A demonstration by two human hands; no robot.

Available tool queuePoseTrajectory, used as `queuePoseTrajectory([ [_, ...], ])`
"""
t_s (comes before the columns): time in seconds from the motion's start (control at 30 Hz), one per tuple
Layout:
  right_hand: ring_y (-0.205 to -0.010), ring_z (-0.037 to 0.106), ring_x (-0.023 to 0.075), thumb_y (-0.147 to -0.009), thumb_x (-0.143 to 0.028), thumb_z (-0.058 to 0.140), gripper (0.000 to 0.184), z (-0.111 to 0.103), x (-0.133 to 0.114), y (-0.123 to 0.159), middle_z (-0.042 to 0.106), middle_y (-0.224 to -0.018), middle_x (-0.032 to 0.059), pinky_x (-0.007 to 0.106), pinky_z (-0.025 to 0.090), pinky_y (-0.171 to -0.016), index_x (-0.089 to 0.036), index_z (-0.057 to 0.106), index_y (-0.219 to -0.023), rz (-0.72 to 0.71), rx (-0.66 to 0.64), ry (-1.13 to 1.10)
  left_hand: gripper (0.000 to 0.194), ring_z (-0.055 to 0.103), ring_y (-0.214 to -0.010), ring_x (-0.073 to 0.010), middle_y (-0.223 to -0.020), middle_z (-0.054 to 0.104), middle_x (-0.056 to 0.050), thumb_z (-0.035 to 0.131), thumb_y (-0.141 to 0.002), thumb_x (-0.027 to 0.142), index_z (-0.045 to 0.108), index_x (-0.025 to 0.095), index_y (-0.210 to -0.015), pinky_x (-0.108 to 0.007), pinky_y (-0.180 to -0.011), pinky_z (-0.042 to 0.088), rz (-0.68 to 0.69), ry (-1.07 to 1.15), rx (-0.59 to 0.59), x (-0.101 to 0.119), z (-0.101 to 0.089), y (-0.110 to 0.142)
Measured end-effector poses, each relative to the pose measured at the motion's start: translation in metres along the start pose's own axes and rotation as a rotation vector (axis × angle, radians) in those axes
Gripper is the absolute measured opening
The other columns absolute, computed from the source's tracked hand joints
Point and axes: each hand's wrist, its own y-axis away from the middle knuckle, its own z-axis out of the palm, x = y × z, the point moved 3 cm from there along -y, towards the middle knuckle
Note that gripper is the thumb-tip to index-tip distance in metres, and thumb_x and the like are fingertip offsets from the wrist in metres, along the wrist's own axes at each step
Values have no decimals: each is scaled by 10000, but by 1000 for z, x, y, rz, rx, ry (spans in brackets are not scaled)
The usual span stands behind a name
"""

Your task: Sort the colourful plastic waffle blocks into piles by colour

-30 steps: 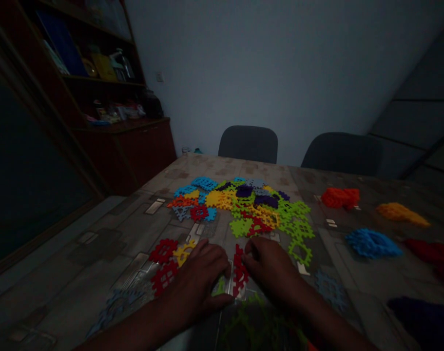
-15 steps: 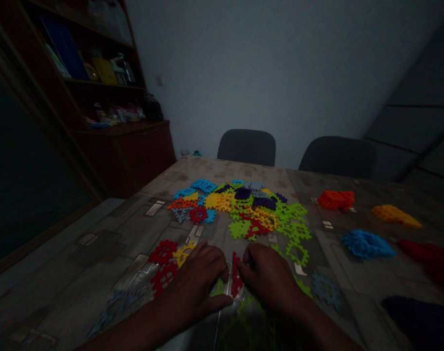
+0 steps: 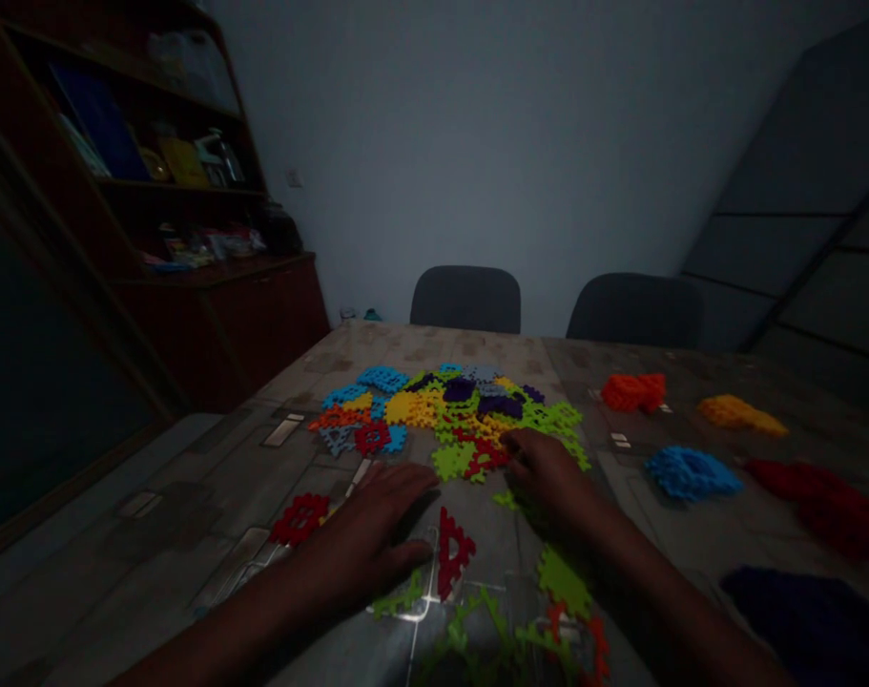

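Note:
A red triangular interlocking toy piece [image 3: 452, 553] with toothed edges lies on the table, just right of my left thumb. My left hand [image 3: 383, 510] is open and palm down, with fingers stretched and thumb apart, holding nothing. At the near edge of the mixed pile, my right hand [image 3: 548, 468] has its fingers curled together beside a red toothed piece [image 3: 487, 458]. What lies between those fingertips, if anything, is hidden. Behind my left hand a red square piece [image 3: 300, 518] shows, with a bit of yellow beside it.
The pile [image 3: 412, 408] mixes several colours. Along the right are separate heaps: orange [image 3: 634, 391], yellow [image 3: 740, 415], blue [image 3: 693, 474], red [image 3: 831, 506] and dark blue [image 3: 798, 620]. Green pieces [image 3: 477, 630] lie at the near edge. Two chairs [image 3: 465, 298] stand beyond the table.
My right hand has moved forward from the red triangular piece to the pile. That piece now lies free, its face showing. My left hand has flattened and shifted slightly left; the view has shifted.

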Motion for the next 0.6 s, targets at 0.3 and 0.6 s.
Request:
queuePoseTrajectory([
  [0.3,-988,659,236,-884,-101,477,279,-2,1,-1,738,-1065,116,289,422,-832,-172,712,-1016,2,97,-93,205,575,-1117,-280,-1167,651,-98,590,-940,162,653,178,-1134,-438,-994,466,48,-110,-12,15,1,-79],
  [0.6,-957,689,243,-894,-194,506,258,-17,21,9,763,-1033,94,312,468,-822,-175,723,-1033,-24,129,-183,158,627,-955,-252,-943,696,-49,672,-803,80,714,194,-904,-321,-851,466,91,-152,-226,11,17,-145],
])
